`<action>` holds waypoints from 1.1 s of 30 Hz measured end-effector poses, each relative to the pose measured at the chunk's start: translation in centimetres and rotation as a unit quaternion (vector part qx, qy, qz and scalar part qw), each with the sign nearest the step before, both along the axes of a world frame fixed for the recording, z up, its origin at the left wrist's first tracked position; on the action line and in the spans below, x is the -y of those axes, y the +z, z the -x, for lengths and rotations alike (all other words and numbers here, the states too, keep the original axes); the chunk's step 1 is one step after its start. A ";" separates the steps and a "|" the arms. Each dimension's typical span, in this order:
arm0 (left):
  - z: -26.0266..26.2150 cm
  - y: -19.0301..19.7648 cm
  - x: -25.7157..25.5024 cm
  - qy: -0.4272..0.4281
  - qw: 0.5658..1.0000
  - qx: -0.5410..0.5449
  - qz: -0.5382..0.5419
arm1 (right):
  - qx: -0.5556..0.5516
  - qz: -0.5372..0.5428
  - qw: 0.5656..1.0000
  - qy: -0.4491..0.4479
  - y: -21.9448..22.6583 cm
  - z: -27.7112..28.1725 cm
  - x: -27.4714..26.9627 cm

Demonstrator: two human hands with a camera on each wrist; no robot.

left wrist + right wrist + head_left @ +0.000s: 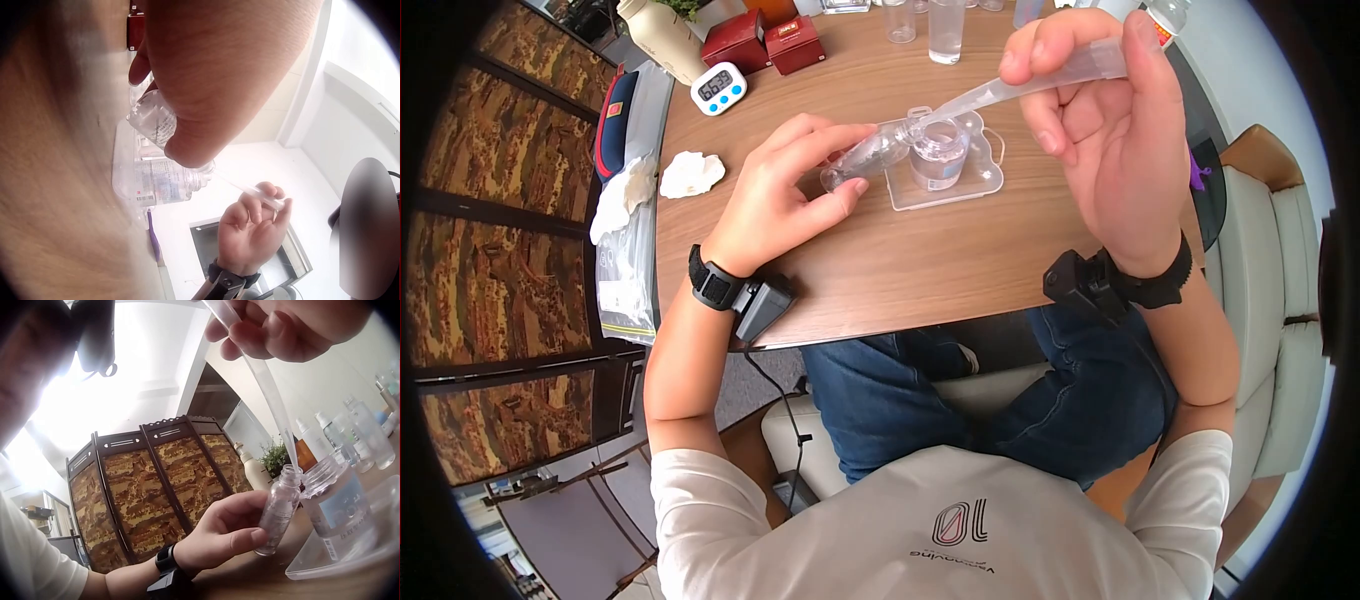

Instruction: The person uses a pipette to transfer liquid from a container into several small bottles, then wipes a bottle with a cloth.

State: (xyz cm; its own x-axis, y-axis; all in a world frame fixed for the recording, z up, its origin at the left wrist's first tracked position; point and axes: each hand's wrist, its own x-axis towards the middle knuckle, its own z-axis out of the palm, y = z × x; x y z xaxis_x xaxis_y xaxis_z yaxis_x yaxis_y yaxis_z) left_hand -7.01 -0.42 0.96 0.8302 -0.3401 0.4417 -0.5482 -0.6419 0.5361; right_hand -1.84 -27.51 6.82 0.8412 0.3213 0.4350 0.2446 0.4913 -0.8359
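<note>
My left hand [780, 190] grips a small clear bottle [862, 160] between thumb and fingers, tilted with its open mouth up and to the right. Between thumb and fingers, my right hand [1120, 140] pinches the wide end of a translucent plastic dropper [1040, 85]. The dropper slants down, and its narrow tip is right at the bottle's mouth in the right wrist view. Close beside the bottle stands a wider open clear jar [344, 506] with a pale blue label. Under the jar lies a shallow clear plastic tray [995, 182] on the wooden table.
A white timer [719, 90], red boxes [735, 42] and a cream bottle [662, 40] stand at the back left. Crumpled white tissue [692, 174] lies left of my left hand. Several clear containers, one a tall glass [946, 32], line the back edge.
</note>
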 end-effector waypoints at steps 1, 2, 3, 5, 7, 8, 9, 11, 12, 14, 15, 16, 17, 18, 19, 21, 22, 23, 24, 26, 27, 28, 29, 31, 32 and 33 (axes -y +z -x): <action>0.0 0.0 0.0 0.000 1.000 0.001 0.000 | 0.000 0.000 1.000 0.000 -0.2 0.0 -0.1; 0.0 0.0 0.0 0.000 1.000 0.001 0.000 | 0.017 -0.005 1.000 -0.017 -0.4 -0.1 -0.1; 0.0 0.0 0.0 0.000 1.000 0.003 -0.002 | 0.034 -0.010 0.999 -0.034 -0.5 -0.1 -0.2; 0.1 0.0 0.0 0.002 1.000 0.003 -0.003 | 0.052 -0.027 0.997 -0.045 0.0 -0.3 0.1; 0.1 0.0 0.1 0.001 1.000 -0.007 0.013 | 0.070 -0.043 0.995 -0.056 0.1 -0.5 0.1; 0.1 0.0 0.1 0.000 1.000 -0.007 0.013 | 0.027 -0.009 0.997 -0.067 -0.1 -0.6 -0.1; 0.1 0.0 0.1 0.006 1.000 -0.011 0.012 | -0.016 0.025 0.996 -0.079 -0.2 -0.6 -0.2; 0.1 0.1 0.1 0.010 1.000 -0.014 0.011 | -0.013 0.095 0.994 -0.055 -0.6 -0.4 -0.7; 0.2 0.2 0.2 0.015 1.000 -0.021 0.005 | -0.011 0.164 0.986 -0.028 -0.9 -0.3 -0.9; 0.1 0.1 0.3 0.019 0.999 -0.028 -0.002 | -0.033 0.185 0.982 -0.002 -1.5 -0.2 -1.5; 0.1 -0.1 0.3 0.017 0.999 -0.026 0.008 | -0.055 0.207 0.976 0.025 -1.8 -0.2 -1.7; 0.0 -0.2 0.3 0.016 0.999 -0.024 0.018 | -0.045 0.209 0.976 0.042 -2.3 -0.4 -1.8; 0.0 -0.2 0.3 0.014 0.999 -0.024 0.017 | -0.045 0.209 0.976 0.041 -2.3 -0.4 -1.8; 0.1 -0.2 0.3 0.013 0.998 -0.057 0.020 | -0.033 0.212 0.976 0.041 -2.2 -0.4 -1.8; 0.2 -0.2 0.2 0.011 0.996 -0.090 0.022 | -0.020 0.215 0.976 0.040 -2.2 -0.3 -1.8; 0.2 -0.1 0.3 0.008 0.996 -0.089 0.012 | -0.018 0.215 0.976 0.039 -2.3 -0.4 -1.7; 0.2 0.0 0.3 0.007 0.996 -0.087 0.003 | -0.015 0.215 0.976 0.037 -2.3 -0.4 -1.7; 0.2 0.0 0.3 0.006 0.996 -0.087 0.003 | -0.015 0.215 0.976 0.037 -2.3 -0.4 -1.6; 0.2 0.0 0.3 0.005 0.996 -0.086 -0.003 | -0.015 0.216 0.976 0.037 -2.3 -0.4 -1.6; 0.2 0.0 0.2 0.005 0.996 -0.085 -0.009 | -0.014 0.217 0.975 0.038 -2.3 -0.4 -1.7; 0.2 0.0 0.1 0.004 0.996 -0.083 -0.009 | -0.013 0.219 0.975 0.037 -2.3 -0.4 -1.7; 0.1 0.0 0.1 0.003 0.997 -0.082 -0.009 | -0.012 0.221 0.975 0.036 -2.3 -0.4 -1.8; 0.1 0.0 0.1 0.003 0.997 -0.081 -0.009 | -0.012 0.221 0.975 0.036 -2.4 -0.4 -1.8; 0.1 0.1 0.2 0.001 0.996 -0.086 -0.004 | -0.014 0.218 0.975 0.033 -2.6 -0.5 -1.8; 0.1 0.1 0.2 0.000 0.996 -0.086 -0.004 | -0.014 0.217 0.975 0.032 -2.7 -0.6 -1.7; 0.1 0.0 0.2 0.001 0.996 -0.086 -0.003 | -0.012 0.208 0.978 0.027 -2.9 -0.7 -1.7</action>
State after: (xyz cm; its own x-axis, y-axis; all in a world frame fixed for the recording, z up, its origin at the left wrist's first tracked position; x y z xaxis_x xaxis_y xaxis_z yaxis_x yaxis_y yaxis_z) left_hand -7.12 -0.59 1.00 0.8944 -0.3402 0.2905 -0.4468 -0.6458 0.6191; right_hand -1.15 -25.80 3.92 0.8271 0.5097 0.2370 0.2052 0.1187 -0.9715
